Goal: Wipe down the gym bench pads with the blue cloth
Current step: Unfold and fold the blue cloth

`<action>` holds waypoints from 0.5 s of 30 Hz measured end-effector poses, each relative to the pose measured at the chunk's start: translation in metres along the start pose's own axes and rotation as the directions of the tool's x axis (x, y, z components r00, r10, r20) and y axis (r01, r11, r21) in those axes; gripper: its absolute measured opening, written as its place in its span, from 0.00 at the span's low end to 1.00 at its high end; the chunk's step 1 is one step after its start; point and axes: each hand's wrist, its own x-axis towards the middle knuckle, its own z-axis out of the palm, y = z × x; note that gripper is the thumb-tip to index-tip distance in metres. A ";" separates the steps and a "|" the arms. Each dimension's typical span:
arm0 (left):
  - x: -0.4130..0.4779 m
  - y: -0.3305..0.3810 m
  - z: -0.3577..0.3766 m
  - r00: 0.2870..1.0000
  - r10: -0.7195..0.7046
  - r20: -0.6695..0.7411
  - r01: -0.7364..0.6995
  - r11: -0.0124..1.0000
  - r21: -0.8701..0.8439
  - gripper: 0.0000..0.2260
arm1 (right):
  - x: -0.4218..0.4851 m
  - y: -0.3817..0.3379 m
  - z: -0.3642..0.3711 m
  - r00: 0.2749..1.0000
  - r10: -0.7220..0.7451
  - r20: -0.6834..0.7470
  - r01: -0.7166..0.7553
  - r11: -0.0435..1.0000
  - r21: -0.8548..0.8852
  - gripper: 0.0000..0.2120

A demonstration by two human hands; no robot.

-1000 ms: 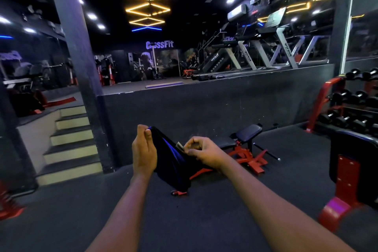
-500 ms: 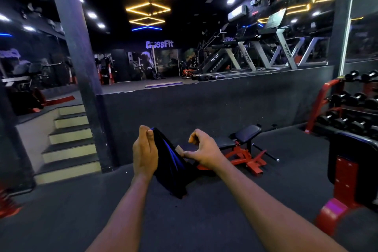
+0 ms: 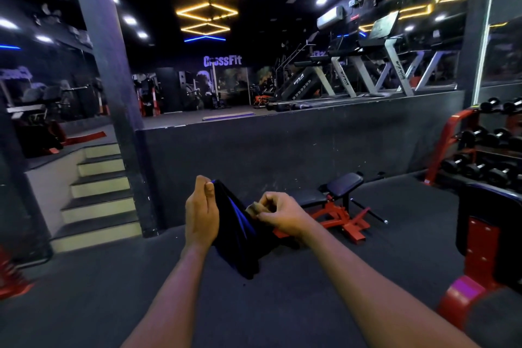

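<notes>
CrossFit sign [image 3: 223,61] beyond blue cloth [image 3: 240,240]

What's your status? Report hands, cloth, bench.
Left hand pinches cloth corner; right hand pinches tan tag on it. Cloth hangs between hands. Bench ahead on floor, untouched.

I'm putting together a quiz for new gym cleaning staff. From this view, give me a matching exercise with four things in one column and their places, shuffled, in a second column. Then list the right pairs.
Things
1. blue cloth
2. gym bench
3. dumbbell rack
4. stairs

Places
A. far left, leading upward
B. on the floor straight ahead
C. pinched by the left hand
D. along the right side

Pairs: 1-C; 2-B; 3-D; 4-A
</notes>
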 end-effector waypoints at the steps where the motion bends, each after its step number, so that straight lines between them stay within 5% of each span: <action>1: 0.000 -0.001 0.000 1.000 0.003 0.007 -0.003 1.000 0.002 0.12 | 0.002 0.002 0.001 0.997 -0.017 -0.077 0.011 0.997 -0.072 0.08; 4: -0.001 -0.002 0.002 1.000 0.002 0.017 -0.002 1.000 0.003 0.12 | 0.005 0.000 0.000 0.993 0.016 -0.115 -0.019 1.000 -0.022 0.09; 9: 0.000 0.002 0.002 1.000 -0.013 0.012 0.013 1.000 0.015 0.11 | -0.003 -0.017 -0.003 0.978 0.142 0.153 -0.182 0.937 0.297 0.14; 12: 0.000 0.002 0.002 1.000 -0.016 0.024 0.016 1.000 0.001 0.12 | -0.003 -0.013 -0.005 0.976 0.149 0.161 -0.190 0.940 0.283 0.16; 15: -0.001 0.004 0.002 1.000 -0.008 0.021 0.008 1.000 -0.029 0.12 | -0.001 -0.001 -0.007 0.984 0.094 0.154 -0.127 0.967 0.220 0.06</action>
